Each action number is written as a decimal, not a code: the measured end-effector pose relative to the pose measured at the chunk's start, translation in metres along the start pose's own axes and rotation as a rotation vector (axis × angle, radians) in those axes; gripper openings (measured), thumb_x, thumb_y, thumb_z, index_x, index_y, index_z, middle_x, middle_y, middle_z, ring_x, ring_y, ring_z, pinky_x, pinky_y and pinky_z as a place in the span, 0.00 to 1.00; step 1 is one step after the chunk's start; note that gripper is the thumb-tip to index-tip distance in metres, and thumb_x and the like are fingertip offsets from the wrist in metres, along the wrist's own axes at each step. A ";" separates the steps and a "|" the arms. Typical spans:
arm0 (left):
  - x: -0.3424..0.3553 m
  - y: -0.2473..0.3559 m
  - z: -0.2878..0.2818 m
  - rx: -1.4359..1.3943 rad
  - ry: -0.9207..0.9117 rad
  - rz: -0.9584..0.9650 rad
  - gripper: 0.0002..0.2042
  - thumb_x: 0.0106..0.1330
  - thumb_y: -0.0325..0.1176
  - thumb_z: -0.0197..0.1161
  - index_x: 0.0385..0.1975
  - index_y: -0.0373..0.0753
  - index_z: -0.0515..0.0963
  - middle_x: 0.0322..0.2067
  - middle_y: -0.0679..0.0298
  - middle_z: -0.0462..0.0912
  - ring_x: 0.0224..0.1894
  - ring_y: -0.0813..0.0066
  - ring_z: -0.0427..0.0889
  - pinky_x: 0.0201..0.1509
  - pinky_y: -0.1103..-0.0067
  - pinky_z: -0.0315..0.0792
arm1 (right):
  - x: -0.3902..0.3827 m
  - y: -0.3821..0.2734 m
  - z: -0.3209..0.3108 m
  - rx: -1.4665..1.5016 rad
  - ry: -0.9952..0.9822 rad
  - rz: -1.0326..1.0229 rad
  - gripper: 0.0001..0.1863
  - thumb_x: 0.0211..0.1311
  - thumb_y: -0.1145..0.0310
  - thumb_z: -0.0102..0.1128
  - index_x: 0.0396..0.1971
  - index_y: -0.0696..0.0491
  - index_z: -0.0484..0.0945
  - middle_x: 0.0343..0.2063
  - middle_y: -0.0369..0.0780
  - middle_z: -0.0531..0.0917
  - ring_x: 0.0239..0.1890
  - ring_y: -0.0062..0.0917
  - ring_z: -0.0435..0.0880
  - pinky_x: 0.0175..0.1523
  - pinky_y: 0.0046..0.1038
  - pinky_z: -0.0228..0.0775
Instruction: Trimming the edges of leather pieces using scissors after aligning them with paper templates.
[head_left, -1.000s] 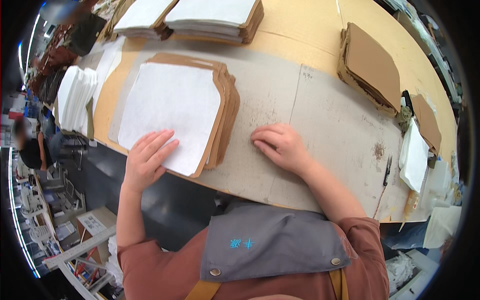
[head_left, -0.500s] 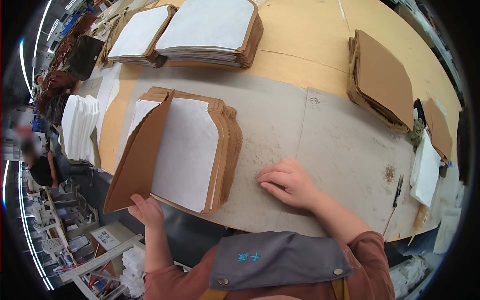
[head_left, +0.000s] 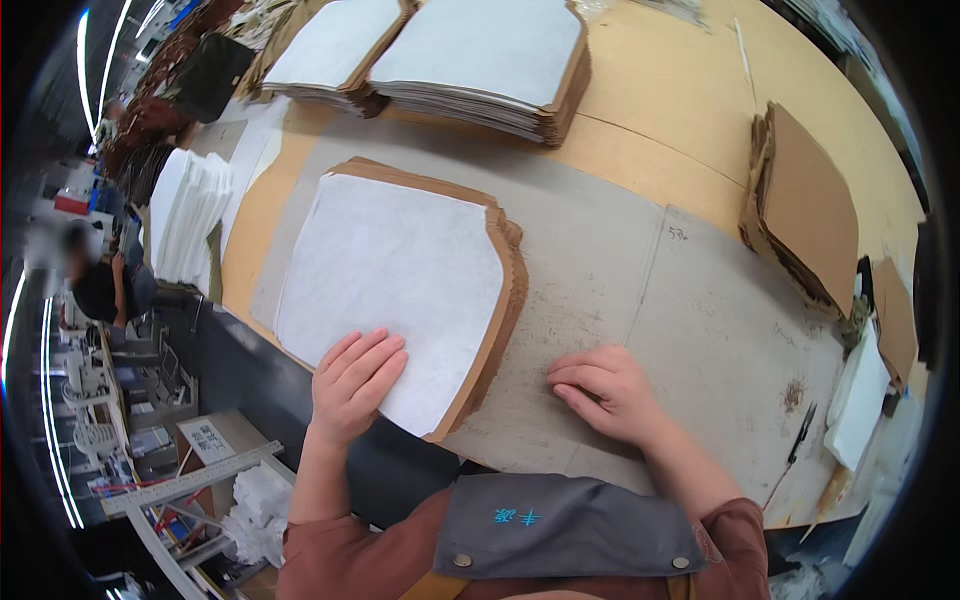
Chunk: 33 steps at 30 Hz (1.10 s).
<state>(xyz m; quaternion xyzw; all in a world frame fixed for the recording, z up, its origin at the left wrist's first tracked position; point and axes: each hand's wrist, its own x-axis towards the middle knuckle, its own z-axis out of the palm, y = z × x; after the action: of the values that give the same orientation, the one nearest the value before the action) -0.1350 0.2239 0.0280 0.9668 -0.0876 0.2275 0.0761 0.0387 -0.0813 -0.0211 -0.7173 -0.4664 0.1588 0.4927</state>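
Observation:
A stack of brown cut panels [head_left: 512, 290] lies in front of me, topped by a white sheet-like facing [head_left: 400, 260] with a brown border along its far and right edges. My left hand [head_left: 355, 385] rests flat on the near-left part of that white face, fingers stretched and close together. Right of the stack, my right hand [head_left: 605, 390] lies on the grey table covering with its fingers loosely bent and the thumb a little apart. Nothing shows in it, and it does not touch the stack.
Two more white-topped brown stacks [head_left: 480, 60] stand at the far left. A pile of brown panels [head_left: 810, 205] lies at right, near white pieces [head_left: 858, 405] and black thread snips [head_left: 803, 432]. White folded pieces [head_left: 188, 220] sit at left; a person [head_left: 100, 285] is beyond.
The brown panel that my left hand held raised at its edge now lies down, white face up. That hand has let go and moved onto the white face. My right hand stays on the table.

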 end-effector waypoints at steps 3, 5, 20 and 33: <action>-0.007 0.000 -0.009 0.008 -0.033 0.003 0.13 0.61 0.28 0.61 0.45 0.41 0.83 0.49 0.62 0.87 0.54 0.61 0.86 0.60 0.65 0.76 | 0.004 -0.006 0.003 -0.027 -0.031 -0.009 0.04 0.61 0.72 0.68 0.35 0.51 0.85 0.39 0.34 0.87 0.41 0.29 0.84 0.47 0.32 0.72; -0.007 -0.002 -0.014 0.016 -0.044 -0.004 0.13 0.61 0.28 0.61 0.45 0.41 0.83 0.49 0.62 0.87 0.54 0.62 0.86 0.60 0.66 0.76 | 0.007 -0.007 0.002 -0.043 -0.046 -0.019 0.04 0.60 0.72 0.68 0.35 0.51 0.85 0.40 0.34 0.87 0.41 0.30 0.84 0.47 0.32 0.72; -0.048 -0.050 -0.013 -0.009 0.387 -0.659 0.29 0.80 0.54 0.42 0.66 0.35 0.72 0.67 0.56 0.73 0.71 0.58 0.69 0.76 0.66 0.56 | 0.006 -0.016 0.011 -0.160 0.010 -0.018 0.06 0.59 0.74 0.68 0.36 0.52 0.86 0.39 0.37 0.88 0.40 0.31 0.84 0.46 0.32 0.73; 0.066 -0.216 0.001 -1.250 -0.224 -0.874 0.40 0.77 0.66 0.26 0.77 0.39 0.55 0.76 0.60 0.58 0.78 0.67 0.55 0.80 0.72 0.45 | 0.072 -0.017 0.029 -0.166 0.385 -0.213 0.39 0.71 0.42 0.53 0.71 0.56 0.63 0.73 0.49 0.63 0.73 0.44 0.63 0.73 0.41 0.54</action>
<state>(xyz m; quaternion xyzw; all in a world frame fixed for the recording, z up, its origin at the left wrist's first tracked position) -0.0322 0.4249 0.0344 0.7081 0.1829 -0.0142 0.6819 0.0472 -0.0038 -0.0034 -0.7190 -0.4486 -0.0725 0.5258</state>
